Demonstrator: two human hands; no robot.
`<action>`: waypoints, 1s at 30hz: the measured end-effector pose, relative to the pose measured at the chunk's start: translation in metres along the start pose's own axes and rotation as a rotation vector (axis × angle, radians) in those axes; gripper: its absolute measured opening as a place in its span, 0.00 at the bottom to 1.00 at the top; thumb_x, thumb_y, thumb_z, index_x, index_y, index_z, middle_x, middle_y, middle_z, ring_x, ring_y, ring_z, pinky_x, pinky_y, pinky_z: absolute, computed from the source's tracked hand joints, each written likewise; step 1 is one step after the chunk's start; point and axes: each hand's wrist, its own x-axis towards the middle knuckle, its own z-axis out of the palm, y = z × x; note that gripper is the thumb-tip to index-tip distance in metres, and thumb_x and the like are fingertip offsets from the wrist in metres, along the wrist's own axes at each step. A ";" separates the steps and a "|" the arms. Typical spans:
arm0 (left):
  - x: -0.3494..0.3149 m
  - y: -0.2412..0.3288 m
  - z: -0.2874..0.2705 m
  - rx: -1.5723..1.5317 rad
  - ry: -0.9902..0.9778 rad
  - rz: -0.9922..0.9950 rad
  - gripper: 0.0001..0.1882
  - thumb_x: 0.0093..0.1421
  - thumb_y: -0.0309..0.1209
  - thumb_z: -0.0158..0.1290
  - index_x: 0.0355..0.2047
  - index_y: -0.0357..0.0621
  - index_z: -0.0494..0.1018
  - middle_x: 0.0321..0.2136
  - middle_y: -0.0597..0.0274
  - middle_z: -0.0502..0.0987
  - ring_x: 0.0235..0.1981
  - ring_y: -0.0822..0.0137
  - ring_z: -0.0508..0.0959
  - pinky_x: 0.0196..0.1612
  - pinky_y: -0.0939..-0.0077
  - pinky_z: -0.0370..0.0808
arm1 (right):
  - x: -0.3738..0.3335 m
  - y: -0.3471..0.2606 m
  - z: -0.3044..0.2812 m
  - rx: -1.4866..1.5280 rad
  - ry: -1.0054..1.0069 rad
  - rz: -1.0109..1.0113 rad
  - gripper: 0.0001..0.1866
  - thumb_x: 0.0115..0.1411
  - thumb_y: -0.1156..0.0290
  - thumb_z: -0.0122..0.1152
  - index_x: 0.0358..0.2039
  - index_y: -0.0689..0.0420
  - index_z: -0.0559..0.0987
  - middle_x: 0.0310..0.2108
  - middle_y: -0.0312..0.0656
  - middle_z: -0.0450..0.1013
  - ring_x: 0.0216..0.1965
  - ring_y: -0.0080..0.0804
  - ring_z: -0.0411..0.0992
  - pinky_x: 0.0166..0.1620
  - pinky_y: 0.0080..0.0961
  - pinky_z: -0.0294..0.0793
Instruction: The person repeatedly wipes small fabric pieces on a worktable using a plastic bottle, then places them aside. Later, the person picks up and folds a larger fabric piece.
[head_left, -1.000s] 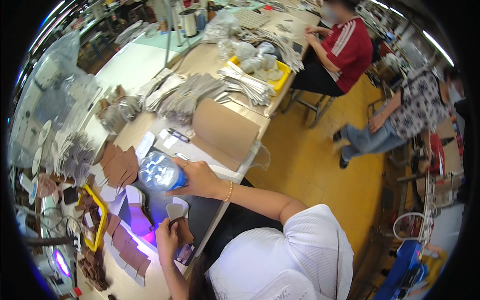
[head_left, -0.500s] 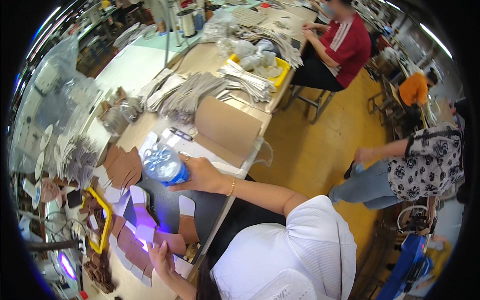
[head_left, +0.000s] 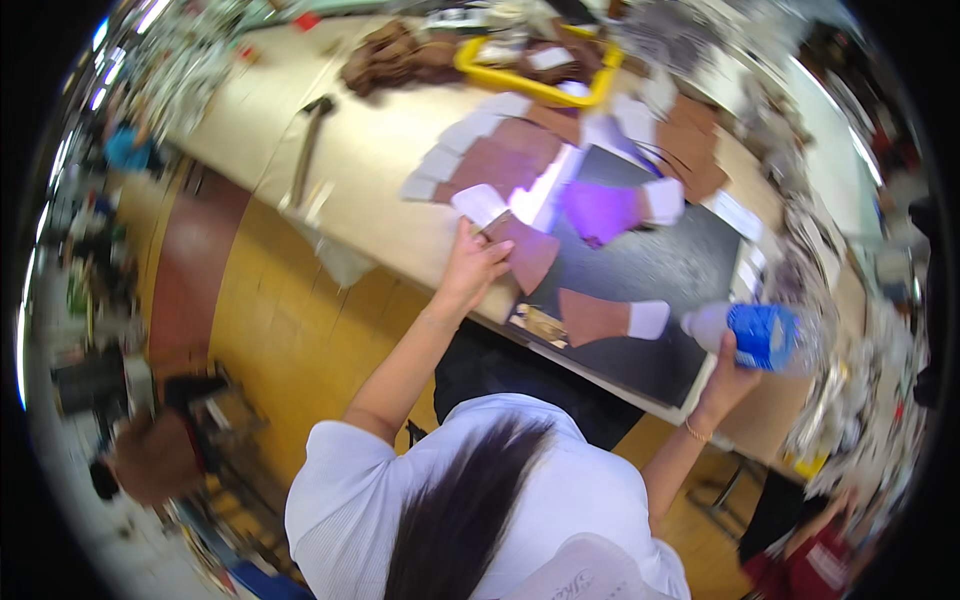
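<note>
My left hand (head_left: 474, 268) pinches a brown piece with a white end (head_left: 526, 252) at the front edge of the table. A clear plastic water bottle with a blue label (head_left: 762, 336) is in my right hand (head_left: 732, 382), tipped on its side over the right part of a black board (head_left: 680, 270). On that board lies a similar brown-and-white piece (head_left: 596, 318). Another piece (head_left: 604, 212) farther back is lit purple. A fanned row of brown and white pieces (head_left: 505, 155) spreads behind my left hand.
A yellow tray (head_left: 530, 88) with brown and white items stands at the back. Left of it are bundled brown pieces (head_left: 395, 58) and a hammer (head_left: 310, 150). More brown pieces (head_left: 690, 145) lie beyond the board. A person in red (head_left: 815, 560) is at the lower right.
My view has swung round to the left. The bottle, earlier with its base toward me, now lies sideways in my right hand. My left hand still holds the brown-and-white piece.
</note>
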 end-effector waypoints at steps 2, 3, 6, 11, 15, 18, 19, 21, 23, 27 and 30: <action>-0.006 0.004 -0.015 -0.030 0.072 0.079 0.33 0.61 0.15 0.50 0.60 0.57 0.50 0.49 0.58 0.69 0.46 0.66 0.75 0.43 0.67 0.78 | 0.003 -0.005 0.004 -0.069 -0.052 0.005 0.28 0.54 0.75 0.70 0.53 0.69 0.71 0.49 0.46 0.74 0.49 0.33 0.72 0.57 0.33 0.68; -0.005 -0.001 -0.019 -0.030 0.094 0.114 0.31 0.61 0.15 0.49 0.59 0.55 0.51 0.49 0.58 0.69 0.46 0.66 0.75 0.44 0.67 0.78 | 0.005 0.001 0.006 -0.036 -0.076 0.009 0.28 0.54 0.75 0.70 0.53 0.70 0.71 0.49 0.47 0.74 0.50 0.33 0.72 0.58 0.33 0.68; -0.003 0.002 -0.026 -0.014 0.220 0.208 0.31 0.62 0.15 0.49 0.59 0.53 0.50 0.50 0.56 0.69 0.48 0.64 0.75 0.45 0.64 0.78 | 0.010 0.010 0.011 -0.014 -0.097 0.003 0.27 0.56 0.74 0.68 0.54 0.70 0.70 0.50 0.48 0.73 0.52 0.35 0.71 0.59 0.34 0.66; 0.010 0.018 -0.048 0.087 0.391 0.258 0.44 0.62 0.24 0.54 0.66 0.49 0.34 0.46 0.51 0.69 0.36 0.63 0.78 0.35 0.69 0.81 | 0.013 0.003 0.018 0.040 -0.157 -0.023 0.27 0.57 0.75 0.66 0.55 0.70 0.69 0.53 0.50 0.73 0.53 0.35 0.71 0.60 0.35 0.66; -0.018 0.047 -0.043 0.700 0.603 -0.012 0.52 0.60 0.30 0.59 0.68 0.45 0.29 0.25 0.58 0.72 0.22 0.67 0.75 0.27 0.75 0.75 | 0.012 -0.005 0.019 0.102 -0.147 -0.049 0.27 0.57 0.76 0.67 0.55 0.69 0.69 0.52 0.50 0.73 0.53 0.35 0.71 0.60 0.35 0.67; -0.025 0.024 -0.036 0.857 0.523 0.343 0.40 0.60 0.30 0.58 0.67 0.38 0.48 0.18 0.61 0.70 0.20 0.70 0.72 0.26 0.74 0.71 | 0.012 0.003 0.019 0.125 -0.104 -0.017 0.28 0.54 0.77 0.69 0.55 0.68 0.70 0.50 0.47 0.74 0.50 0.35 0.72 0.57 0.33 0.69; -0.026 0.013 -0.029 0.910 0.429 0.383 0.34 0.60 0.29 0.58 0.63 0.37 0.54 0.20 0.60 0.71 0.21 0.68 0.72 0.27 0.72 0.71 | 0.013 0.007 0.018 0.107 -0.079 0.007 0.29 0.53 0.77 0.70 0.54 0.67 0.70 0.49 0.46 0.74 0.49 0.34 0.72 0.56 0.33 0.70; -0.031 -0.008 -0.001 0.984 0.210 0.467 0.23 0.61 0.29 0.57 0.55 0.35 0.67 0.23 0.56 0.72 0.22 0.64 0.71 0.30 0.69 0.71 | 0.006 0.001 0.026 0.047 -0.072 0.028 0.30 0.49 0.76 0.74 0.53 0.66 0.72 0.46 0.44 0.74 0.46 0.32 0.73 0.53 0.29 0.72; -0.041 -0.028 0.042 1.195 -0.160 0.856 0.14 0.56 0.25 0.59 0.43 0.40 0.75 0.34 0.56 0.74 0.35 0.62 0.75 0.38 0.69 0.72 | -0.005 -0.025 0.044 0.248 -0.183 -0.010 0.30 0.47 0.73 0.77 0.50 0.64 0.74 0.47 0.44 0.74 0.45 0.31 0.73 0.52 0.30 0.72; -0.055 -0.056 0.076 1.293 -0.583 0.984 0.16 0.52 0.26 0.61 0.43 0.42 0.75 0.46 0.55 0.73 0.51 0.55 0.71 0.51 0.60 0.69 | -0.033 -0.012 0.043 -0.010 -0.380 -0.120 0.30 0.42 0.69 0.80 0.46 0.61 0.77 0.43 0.41 0.77 0.44 0.32 0.75 0.50 0.32 0.74; -0.050 -0.065 0.071 1.388 -0.669 0.996 0.16 0.53 0.28 0.60 0.43 0.42 0.75 0.51 0.55 0.71 0.56 0.56 0.69 0.53 0.56 0.67 | -0.050 -0.009 0.042 -0.248 -0.606 -0.297 0.38 0.46 0.74 0.76 0.57 0.61 0.69 0.56 0.43 0.71 0.56 0.33 0.69 0.60 0.30 0.67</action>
